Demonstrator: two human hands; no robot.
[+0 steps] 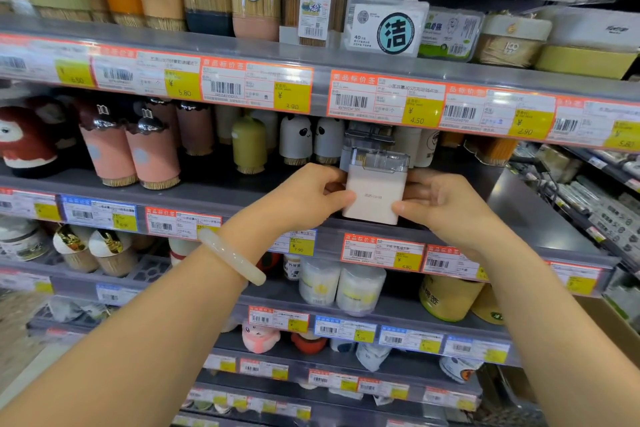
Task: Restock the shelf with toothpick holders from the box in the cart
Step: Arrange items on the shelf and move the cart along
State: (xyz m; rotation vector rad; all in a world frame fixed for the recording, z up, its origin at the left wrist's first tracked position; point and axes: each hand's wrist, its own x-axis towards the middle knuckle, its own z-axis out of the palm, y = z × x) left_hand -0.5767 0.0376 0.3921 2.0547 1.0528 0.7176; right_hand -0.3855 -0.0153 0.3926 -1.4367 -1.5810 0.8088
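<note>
A white square toothpick holder (375,192) with a clear lid stands at the front edge of the grey middle shelf (221,192). My left hand (304,199) grips its left side with thumb in front and fingers behind. My right hand (443,208) grips its right side the same way. Another holder of the same kind (369,137), with a dark lid, stands right behind it. The box and the cart are out of view.
Pink holders (152,156), a green one (248,146) and panda-faced ones (296,139) stand to the left on the same shelf. Price-tag rails (381,251) run along every shelf edge. The upper shelf (311,55) hangs close overhead. A cardboard edge (609,319) shows at the lower right.
</note>
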